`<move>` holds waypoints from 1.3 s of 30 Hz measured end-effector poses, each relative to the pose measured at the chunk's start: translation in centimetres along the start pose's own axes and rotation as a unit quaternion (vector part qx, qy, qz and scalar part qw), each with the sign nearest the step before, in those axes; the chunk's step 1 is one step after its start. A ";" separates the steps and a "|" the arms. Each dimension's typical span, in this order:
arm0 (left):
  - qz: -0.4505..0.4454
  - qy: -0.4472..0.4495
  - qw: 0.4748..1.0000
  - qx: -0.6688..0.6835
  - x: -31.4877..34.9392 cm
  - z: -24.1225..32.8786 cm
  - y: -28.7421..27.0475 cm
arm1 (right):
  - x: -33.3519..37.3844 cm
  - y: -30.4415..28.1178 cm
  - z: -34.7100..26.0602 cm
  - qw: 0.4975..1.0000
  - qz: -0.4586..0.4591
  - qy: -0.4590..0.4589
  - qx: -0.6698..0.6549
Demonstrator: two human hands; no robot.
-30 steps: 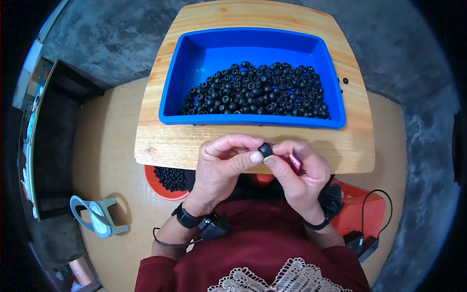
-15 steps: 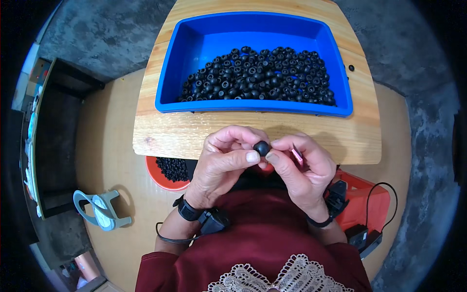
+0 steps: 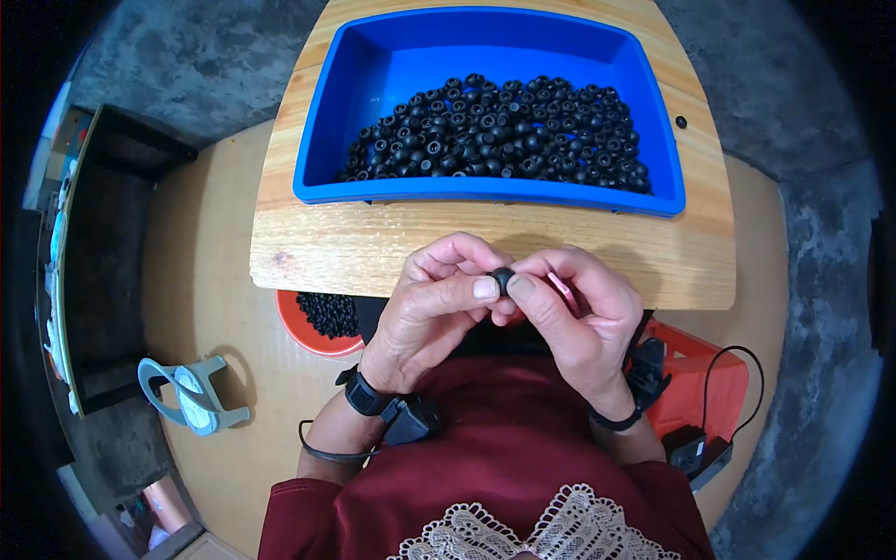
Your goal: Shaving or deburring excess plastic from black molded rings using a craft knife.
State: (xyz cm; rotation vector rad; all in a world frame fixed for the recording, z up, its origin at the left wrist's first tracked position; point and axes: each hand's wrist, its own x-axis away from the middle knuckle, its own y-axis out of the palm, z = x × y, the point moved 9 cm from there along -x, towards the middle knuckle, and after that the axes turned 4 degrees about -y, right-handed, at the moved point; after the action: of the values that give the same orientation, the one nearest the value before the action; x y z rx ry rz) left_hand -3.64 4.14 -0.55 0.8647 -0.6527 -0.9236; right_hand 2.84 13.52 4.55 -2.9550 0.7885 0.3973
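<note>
Between the fingertips of both hands is a small round black cap-like part [image 3: 502,280], held over the table's front edge. My left hand [image 3: 434,303] pinches it from the left with thumb and index finger. From the other side, the thumb and forefinger of my right hand [image 3: 583,308] press on it and cover part of it. A thin pink tool [image 3: 564,291] is also tucked in my right hand; its full shape is hidden. Beyond the hands, a blue tray [image 3: 485,192] holds a heap of similar black parts [image 3: 495,131].
The tray stands on a wooden table [image 3: 373,247]. One loose black part [image 3: 681,122] lies right of it. Below the table's left front is a red basin [image 3: 308,343] of black parts. A red crate [image 3: 695,373] stands at right, a grey-green stool [image 3: 196,397] at left.
The black part is now more covered by my right thumb, and the fingertips have closed in on it. The tray and table sit slightly differently as the view shifted.
</note>
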 end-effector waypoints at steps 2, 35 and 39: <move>0.002 -0.007 1.000 0.004 0.0 -0.2 -0.1 | -0.1 0.0 0.2 1.000 -0.008 0.007 0.011; -0.014 -0.011 0.992 0.125 -0.1 -1.4 -1.3 | 1.2 1.5 -3.9 0.908 -0.030 -0.237 0.344; -0.016 -0.013 0.992 0.124 -0.2 -1.5 -1.2 | 1.2 1.4 -3.9 0.909 -0.036 -0.235 0.343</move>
State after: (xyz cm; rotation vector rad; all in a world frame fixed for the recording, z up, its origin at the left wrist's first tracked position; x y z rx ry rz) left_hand -3.02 4.42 -2.30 1.0878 -0.7889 -0.8945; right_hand 4.00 11.29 7.98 -2.1044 0.5892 0.6359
